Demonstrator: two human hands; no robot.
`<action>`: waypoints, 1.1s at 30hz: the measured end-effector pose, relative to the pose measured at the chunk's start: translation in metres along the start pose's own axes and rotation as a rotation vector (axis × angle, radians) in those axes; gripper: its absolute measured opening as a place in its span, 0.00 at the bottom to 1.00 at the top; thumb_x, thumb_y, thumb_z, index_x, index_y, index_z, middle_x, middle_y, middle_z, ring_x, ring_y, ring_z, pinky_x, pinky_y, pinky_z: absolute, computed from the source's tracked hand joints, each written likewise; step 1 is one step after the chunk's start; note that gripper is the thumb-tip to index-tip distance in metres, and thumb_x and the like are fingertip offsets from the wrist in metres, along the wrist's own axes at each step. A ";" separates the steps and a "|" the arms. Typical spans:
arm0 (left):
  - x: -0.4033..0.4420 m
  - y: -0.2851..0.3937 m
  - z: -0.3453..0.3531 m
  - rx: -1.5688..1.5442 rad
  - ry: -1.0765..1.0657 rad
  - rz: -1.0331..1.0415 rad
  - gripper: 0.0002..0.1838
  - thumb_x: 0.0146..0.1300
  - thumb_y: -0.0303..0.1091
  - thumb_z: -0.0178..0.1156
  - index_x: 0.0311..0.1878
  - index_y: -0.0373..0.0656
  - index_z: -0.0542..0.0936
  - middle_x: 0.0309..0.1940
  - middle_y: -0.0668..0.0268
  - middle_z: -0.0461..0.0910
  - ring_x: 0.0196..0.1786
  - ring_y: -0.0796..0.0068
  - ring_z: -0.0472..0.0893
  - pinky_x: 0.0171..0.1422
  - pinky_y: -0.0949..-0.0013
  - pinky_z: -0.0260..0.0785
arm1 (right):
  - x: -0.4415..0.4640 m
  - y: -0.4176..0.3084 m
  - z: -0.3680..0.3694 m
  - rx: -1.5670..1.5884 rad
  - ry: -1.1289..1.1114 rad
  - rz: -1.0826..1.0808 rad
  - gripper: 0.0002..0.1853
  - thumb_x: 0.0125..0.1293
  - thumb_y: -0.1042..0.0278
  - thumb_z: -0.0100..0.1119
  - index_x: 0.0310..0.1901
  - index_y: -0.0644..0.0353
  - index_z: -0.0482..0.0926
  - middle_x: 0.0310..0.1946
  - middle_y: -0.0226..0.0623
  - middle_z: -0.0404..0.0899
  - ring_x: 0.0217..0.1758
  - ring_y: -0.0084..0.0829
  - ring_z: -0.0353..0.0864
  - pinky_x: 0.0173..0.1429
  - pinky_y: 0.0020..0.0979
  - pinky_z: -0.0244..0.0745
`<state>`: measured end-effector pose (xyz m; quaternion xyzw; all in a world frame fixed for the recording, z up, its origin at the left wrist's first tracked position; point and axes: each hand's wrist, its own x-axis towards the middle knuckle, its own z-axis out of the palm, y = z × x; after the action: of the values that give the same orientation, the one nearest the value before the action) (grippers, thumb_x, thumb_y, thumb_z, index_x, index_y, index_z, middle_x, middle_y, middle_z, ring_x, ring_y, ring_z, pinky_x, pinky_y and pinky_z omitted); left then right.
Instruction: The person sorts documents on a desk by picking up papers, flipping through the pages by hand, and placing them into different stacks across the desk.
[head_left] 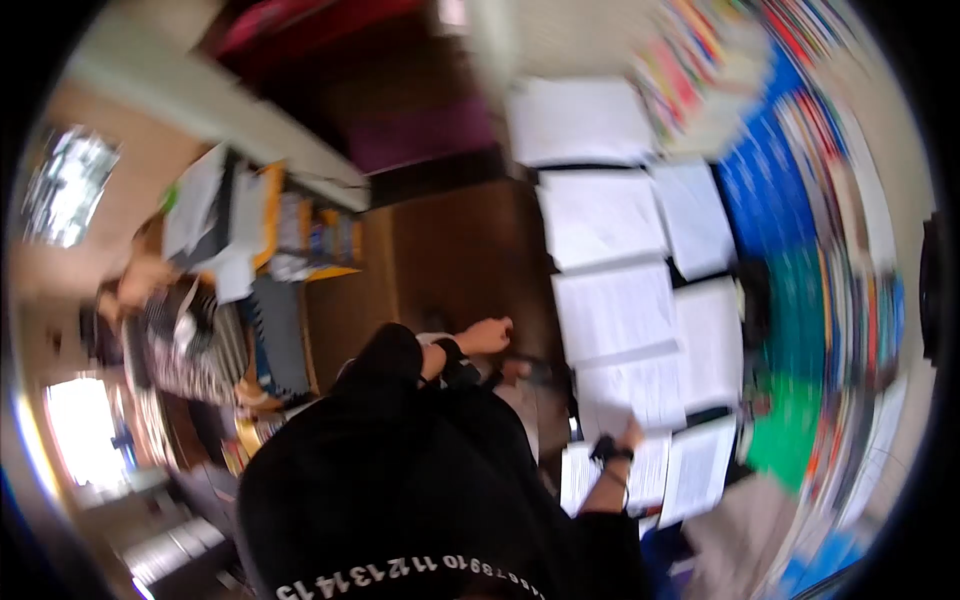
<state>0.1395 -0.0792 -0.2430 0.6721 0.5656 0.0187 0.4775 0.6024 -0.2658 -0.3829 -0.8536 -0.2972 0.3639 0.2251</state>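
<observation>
My left hand (486,336) is held over the brown floor, away from the papers. Its fingers look loosely curled, and I make out nothing in them. My right hand (631,436), with a black band (606,450) on the wrist, is over the printed sheets at the near end of the rows. Motion smears its fingers, so whether they grip a sheet does not show. Just beyond it lies a printed sheet (630,390), and beside it another printed sheet (697,470). More white stacks (605,215) run on in two rows.
Rows of books (845,200) line the right side, beside blue (770,185) and green (790,430) surfaces. A book pile (705,80) stands at the far end. To the left, another person (195,330) is near a shelf (290,235) loaded with papers.
</observation>
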 end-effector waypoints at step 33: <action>-0.274 -0.286 -0.166 -0.412 0.518 -0.300 0.13 0.58 0.36 0.58 0.44 0.40 0.76 0.37 0.55 0.80 0.43 0.58 0.81 0.48 0.62 0.71 | -0.205 -0.445 0.218 0.111 -0.532 -0.516 0.14 0.65 0.63 0.54 0.49 0.61 0.72 0.37 0.37 0.80 0.41 0.28 0.79 0.45 0.27 0.74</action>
<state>-0.2656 -0.2167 -0.2014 0.4441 0.7445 0.2317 0.4414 0.1700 -0.0459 -0.1541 -0.6127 -0.5306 0.5197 0.2702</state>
